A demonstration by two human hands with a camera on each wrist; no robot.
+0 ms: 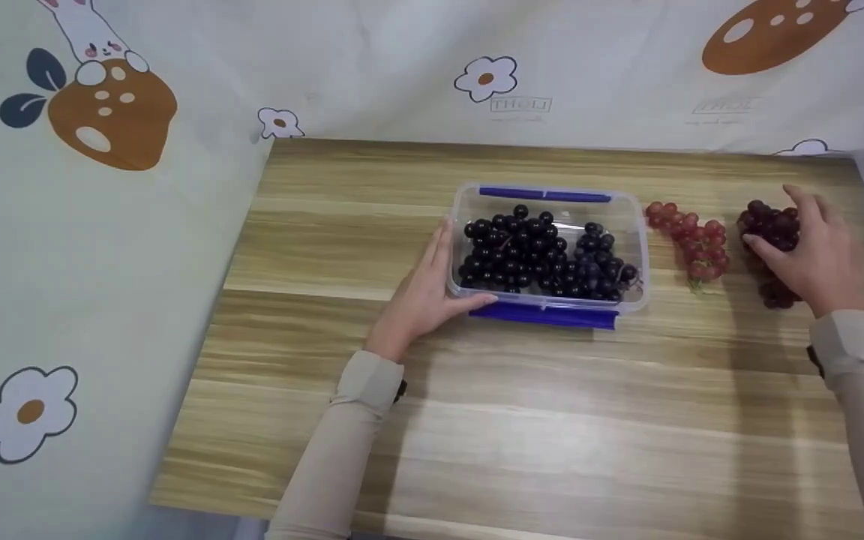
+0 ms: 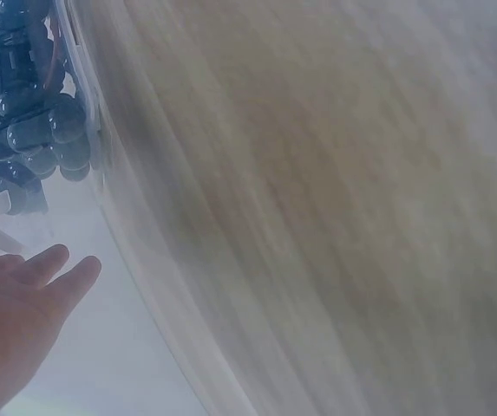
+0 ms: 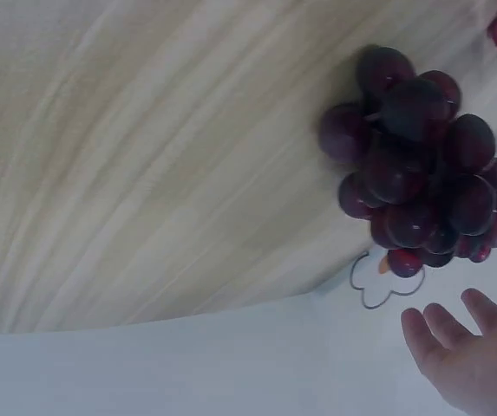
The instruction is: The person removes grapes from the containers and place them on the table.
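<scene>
A clear plastic container [image 1: 552, 301] with blue latches holds bunches of black grapes [image 1: 511, 251], also visible through its wall in the left wrist view. My left hand [image 1: 424, 296] rests against its left front corner, fingers straight along the side wall and thumb on the front rim. At the right, my right hand [image 1: 826, 251] spreads over a bunch of dark red grapes [image 3: 417, 160], thumb and fingers apart around it. In the right wrist view, the fingertips [image 3: 415, 325] stand a small gap away from those grapes.
A lighter red bunch of grapes [image 1: 694, 240] lies between the container and the dark red bunch. All of it stands on a wood-grain table [image 1: 312, 315]. Behind hangs a pale printed cloth [image 1: 372, 67] along the table's back edge.
</scene>
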